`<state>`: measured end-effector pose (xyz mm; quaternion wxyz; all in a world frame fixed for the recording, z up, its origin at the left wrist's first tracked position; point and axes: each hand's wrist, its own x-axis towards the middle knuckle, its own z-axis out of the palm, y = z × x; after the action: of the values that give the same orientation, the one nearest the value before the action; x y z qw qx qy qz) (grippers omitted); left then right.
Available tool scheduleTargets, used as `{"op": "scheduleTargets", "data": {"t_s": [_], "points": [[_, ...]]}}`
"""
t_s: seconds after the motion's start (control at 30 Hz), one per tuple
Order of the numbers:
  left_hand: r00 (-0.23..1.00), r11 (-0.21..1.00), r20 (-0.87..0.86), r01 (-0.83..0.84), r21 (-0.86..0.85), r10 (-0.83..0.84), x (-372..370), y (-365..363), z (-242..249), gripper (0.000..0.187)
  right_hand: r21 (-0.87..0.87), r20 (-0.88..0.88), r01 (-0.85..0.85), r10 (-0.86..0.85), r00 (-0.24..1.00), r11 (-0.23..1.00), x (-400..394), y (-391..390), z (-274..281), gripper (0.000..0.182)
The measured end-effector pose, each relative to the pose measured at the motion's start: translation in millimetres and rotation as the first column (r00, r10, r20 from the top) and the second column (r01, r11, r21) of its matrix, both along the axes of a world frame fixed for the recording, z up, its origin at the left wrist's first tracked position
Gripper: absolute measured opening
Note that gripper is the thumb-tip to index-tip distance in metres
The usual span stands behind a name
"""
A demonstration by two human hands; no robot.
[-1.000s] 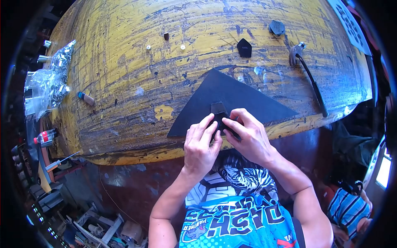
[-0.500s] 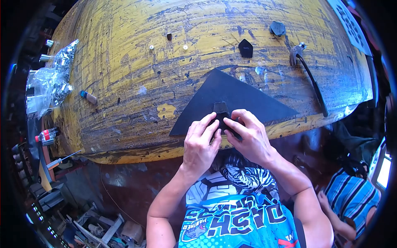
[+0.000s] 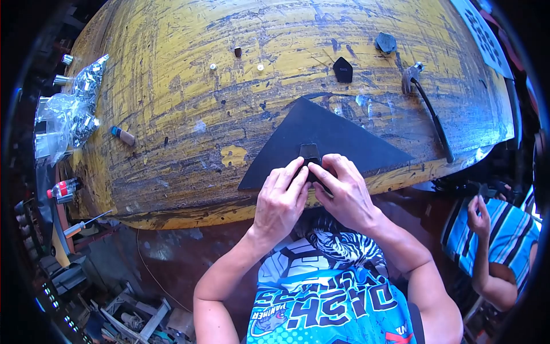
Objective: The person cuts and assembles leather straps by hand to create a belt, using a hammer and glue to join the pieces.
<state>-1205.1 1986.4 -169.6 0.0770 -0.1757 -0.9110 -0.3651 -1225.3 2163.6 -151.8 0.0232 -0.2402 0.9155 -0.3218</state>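
A black triangular sheet lies flat near the front edge of the table. On it, close to its lower side, is a small dark tab-like piece, part of it covered by my fingers. My left hand has its thumb and fingers closed together at the lower end of this piece. From the other side, my right hand pinches the same end, its fingertips almost touching the left ones. Fingers hide the exact fold or edge of the piece.
A hammer lies right of the sheet. Beyond are a black pentagonal piece, a dark lump and two small white bits. Left are a brush-like tool, a bag of metal parts and a bottle. Another person sits right.
My fingertips have drawn closer together on the small dark piece. At the right, the other person has shifted and raised a hand. The view has moved slightly.
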Motion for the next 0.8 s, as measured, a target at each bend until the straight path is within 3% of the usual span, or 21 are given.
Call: {"op": "scheduleTargets", "data": {"t_s": [0.1, 0.27, 0.4, 0.57, 0.8], "points": [[1.000, 0.999, -0.007, 0.030, -0.031, -0.030, -2, -4, -2, 0.033, 0.029, -0.010, -0.017, 0.017, 1.000, 0.999, 0, -1, 3, 0.041], [0.981, 0.949, -0.088, 0.139, -0.282, -0.170, -6, -18, -4, 0.038, 0.145, -0.126, -0.077, 0.096, 0.987, 0.986, -1, -1, 5, 0.040], [0.967, 0.896, -0.103, 0.174, -0.408, -0.234, -10, -24, 0, 0.041, 0.189, -0.116, -0.095, 0.118, 0.986, 0.977, -3, 9, 0, 0.041], [0.945, 0.883, -0.069, 0.271, -0.384, -0.320, -24, -38, 5, 0.046, 0.048, -0.109, -0.165, 0.169, 0.980, 0.985, -12, 27, -9, 0.047], [0.961, 0.840, -0.099, 0.172, -0.515, -0.258, -8, -27, 6, 0.052, 0.210, -0.174, -0.096, 0.134, 0.976, 0.973, 2, 17, -5, 0.047]]}}
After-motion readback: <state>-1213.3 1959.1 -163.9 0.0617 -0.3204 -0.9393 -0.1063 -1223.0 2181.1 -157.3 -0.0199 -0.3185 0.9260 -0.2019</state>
